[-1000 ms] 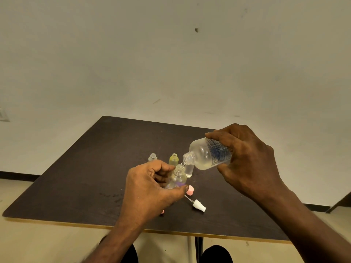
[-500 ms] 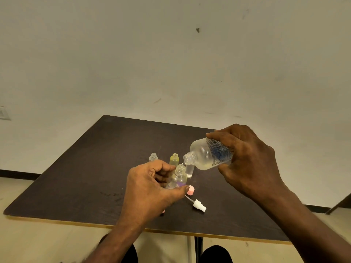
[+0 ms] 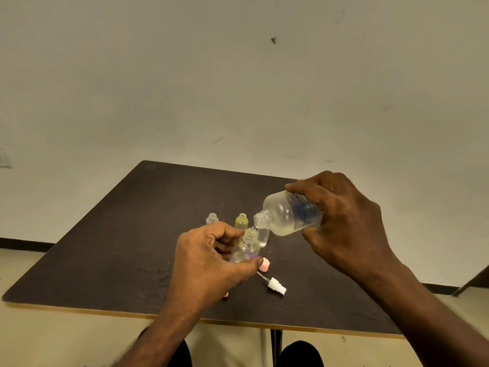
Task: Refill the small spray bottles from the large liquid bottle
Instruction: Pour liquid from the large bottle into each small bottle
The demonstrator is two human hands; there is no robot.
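Fingers and thumb of the left hand curl round a small spray bottle with a purple band, holding it upright and uncapped so its open neck faces up to take the stream. The right hand wraps its fingers over the large liquid bottle, tipped nearly on its side with its mouth just above and beside the small neck, close enough, it seems, to keep the pour from splashing. On the dark table behind stand three more uncapped small bottles, one yellowish, one clear and one partly hidden, likely queued within reach. A white spray head and a pink cap lie beside the left hand, set aside for refitting.
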